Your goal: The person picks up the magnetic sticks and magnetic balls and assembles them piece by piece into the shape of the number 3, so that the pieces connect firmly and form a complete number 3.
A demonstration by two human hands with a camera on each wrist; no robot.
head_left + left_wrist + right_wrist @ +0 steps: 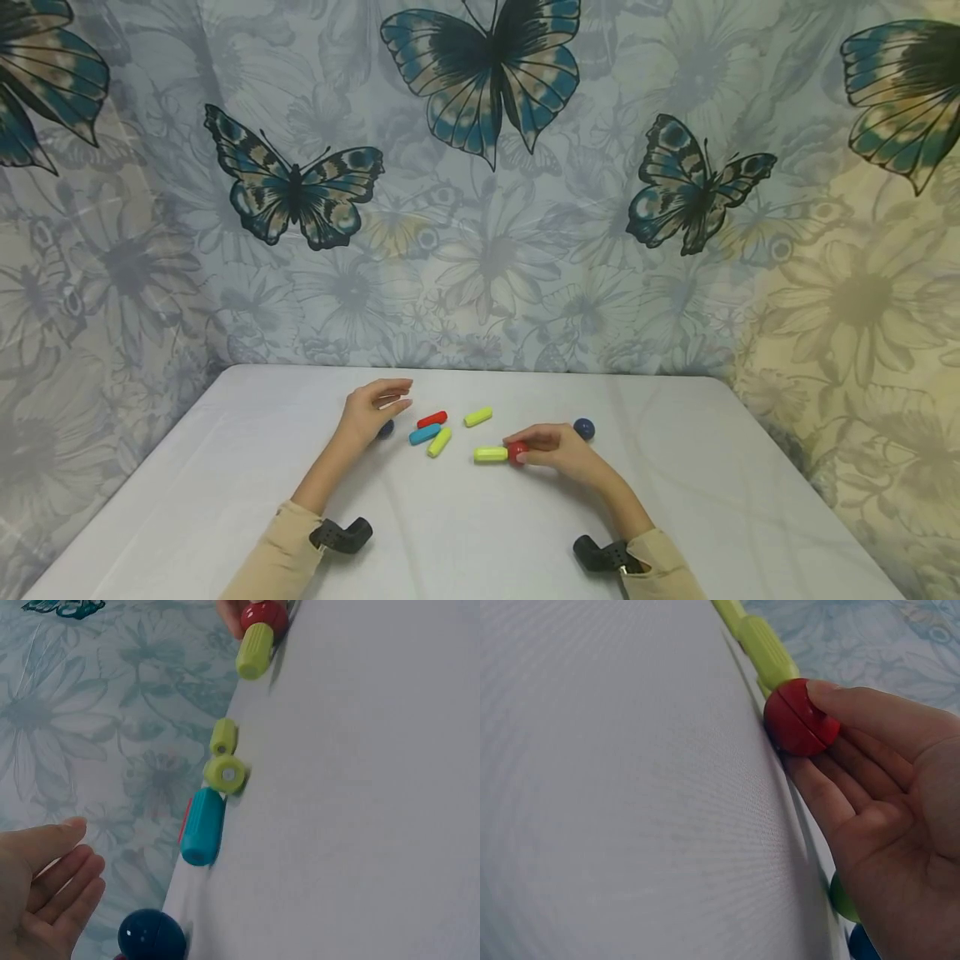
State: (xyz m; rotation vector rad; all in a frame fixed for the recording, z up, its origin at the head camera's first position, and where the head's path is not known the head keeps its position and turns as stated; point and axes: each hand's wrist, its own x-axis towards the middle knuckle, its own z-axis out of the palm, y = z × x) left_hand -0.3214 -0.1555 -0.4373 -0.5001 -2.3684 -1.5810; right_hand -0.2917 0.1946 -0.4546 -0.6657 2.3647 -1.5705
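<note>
My right hand (562,452) pinches a glossy red ball (799,718) between thumb and fingers, low over the white table. One end of a yellow-green ribbed rod (491,454) meets the ball. Fingers apart and relaxed, my left hand (367,412) holds nothing. It hovers beside a dark blue ball (152,935), which it partly hides in the head view. To its right lie a blue rod (425,434), a red rod (432,419) and a yellow-green rod (439,442) close together. Another yellow-green rod (477,417) lies farther back.
Beyond the right hand sits a second dark blue ball (584,429). A green ball (844,900) shows partly behind that hand in the right wrist view. The white tabletop (450,533) ends at a patterned butterfly cloth (495,275) hanging behind and at the sides.
</note>
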